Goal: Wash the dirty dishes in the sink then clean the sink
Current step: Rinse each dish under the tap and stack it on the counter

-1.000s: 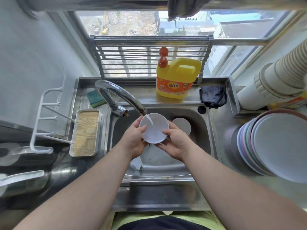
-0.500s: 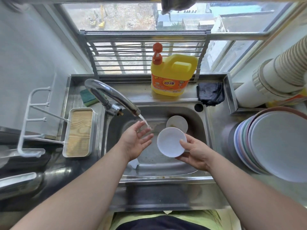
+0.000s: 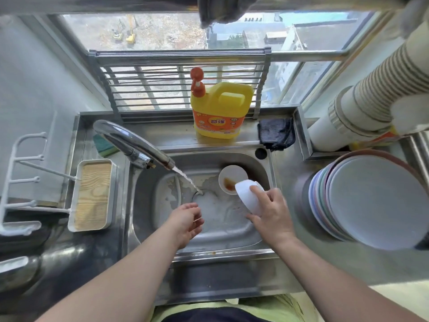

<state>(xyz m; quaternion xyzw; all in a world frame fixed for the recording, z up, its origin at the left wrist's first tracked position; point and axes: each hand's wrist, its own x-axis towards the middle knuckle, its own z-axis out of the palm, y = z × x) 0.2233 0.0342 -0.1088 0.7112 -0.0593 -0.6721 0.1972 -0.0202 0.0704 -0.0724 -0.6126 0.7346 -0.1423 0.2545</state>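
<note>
- A white bowl (image 3: 249, 196) is gripped by the right hand (image 3: 271, 213) over the right side of the sink (image 3: 267, 168); it is tilted, with fingers curled over its outer wall and the thumb beneath.
- The left hand (image 3: 186, 220) is held over the basin with loosely curled fingers; nothing is held.
- A second white bowl (image 3: 228, 178) is seen in the sink behind, with brown sauce inside.
- Water (image 3: 185, 177) is poured from the tap (image 3: 130, 142) onto the basin floor, where foam is seen.
- A stack of plates (image 3: 371, 201) is leaned on the right counter.
- A yellow detergent jug (image 3: 220, 110) is stood on the back ledge.
</note>
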